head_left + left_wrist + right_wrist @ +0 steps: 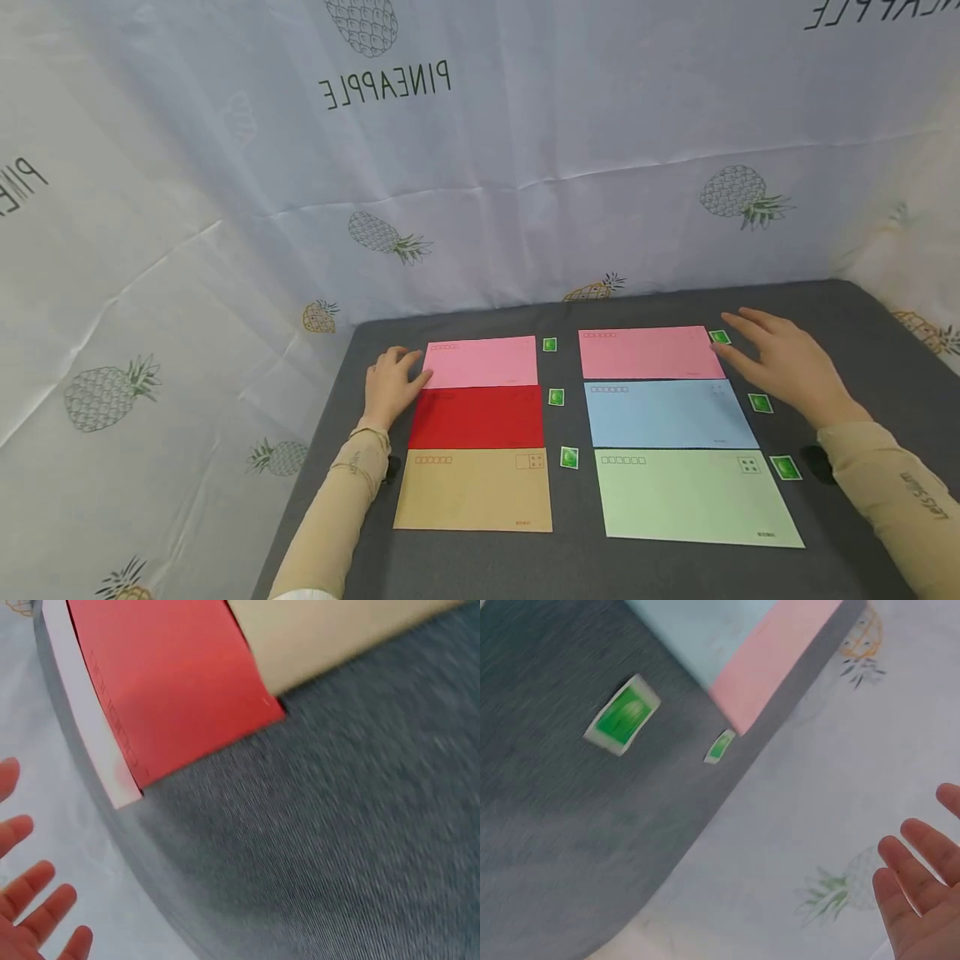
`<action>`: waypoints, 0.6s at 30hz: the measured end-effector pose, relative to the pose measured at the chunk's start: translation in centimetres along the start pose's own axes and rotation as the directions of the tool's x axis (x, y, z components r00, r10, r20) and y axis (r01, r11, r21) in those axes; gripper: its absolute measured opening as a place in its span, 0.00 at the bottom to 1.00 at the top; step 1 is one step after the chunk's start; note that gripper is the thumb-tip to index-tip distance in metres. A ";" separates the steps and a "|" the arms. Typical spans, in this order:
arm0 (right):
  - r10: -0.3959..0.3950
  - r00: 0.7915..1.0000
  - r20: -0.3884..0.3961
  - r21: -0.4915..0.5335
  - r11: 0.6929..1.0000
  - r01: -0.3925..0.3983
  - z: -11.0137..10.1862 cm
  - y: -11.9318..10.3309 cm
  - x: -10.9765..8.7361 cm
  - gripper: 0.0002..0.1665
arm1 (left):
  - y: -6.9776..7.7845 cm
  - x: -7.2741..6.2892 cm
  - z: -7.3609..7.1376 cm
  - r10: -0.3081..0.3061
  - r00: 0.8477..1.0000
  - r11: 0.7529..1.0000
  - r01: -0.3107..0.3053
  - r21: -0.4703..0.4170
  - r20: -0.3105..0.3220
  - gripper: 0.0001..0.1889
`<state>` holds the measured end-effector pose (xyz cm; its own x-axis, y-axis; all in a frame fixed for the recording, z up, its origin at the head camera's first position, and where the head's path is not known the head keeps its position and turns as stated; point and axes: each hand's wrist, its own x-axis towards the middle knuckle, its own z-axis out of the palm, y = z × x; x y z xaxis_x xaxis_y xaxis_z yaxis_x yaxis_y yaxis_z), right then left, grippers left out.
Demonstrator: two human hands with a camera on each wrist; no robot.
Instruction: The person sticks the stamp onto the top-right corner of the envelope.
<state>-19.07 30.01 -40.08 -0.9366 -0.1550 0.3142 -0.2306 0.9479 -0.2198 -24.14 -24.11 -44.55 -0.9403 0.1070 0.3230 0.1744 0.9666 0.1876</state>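
Two columns of coloured envelopes lie on the dark grey table. My left hand, fingers spread and holding nothing, is at the left edge of the left pink envelope. Below that come a red envelope and a tan envelope. In the right column are a pink envelope, a blue envelope and a light green envelope. My right hand reaches over the table with relaxed fingers, its fingertips near the pink envelope's right edge and a small green stamp. Its grasp is empty.
More green stamps lie beside the envelopes, such as one stamp right of the blue envelope and another stamp between the columns. A pale curtain printed with pineapples hangs behind and to the sides of the table.
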 end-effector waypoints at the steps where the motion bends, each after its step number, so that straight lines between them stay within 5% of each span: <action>1: -0.003 1.000 0.000 0.004 1.000 0.003 0.1 -0.3 0.2 0.39 | 0.1 0.1 0.1 -0.006 1.000 1.000 0.006 -0.002 0.001 0.23; 18: -0.024 0.999 -0.026 0.232 0.972 0.029 2.7 -4.8 2.9 0.32 | 0.4 0.3 1.5 -0.123 0.977 0.991 0.130 -0.031 0.172 0.24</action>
<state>-21.40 24.23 -40.60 -0.9236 -0.1703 0.3434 -0.3130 0.8523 -0.4191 -24.76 -23.34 -45.80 -0.9908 0.0261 0.1330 0.0599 0.9647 0.2565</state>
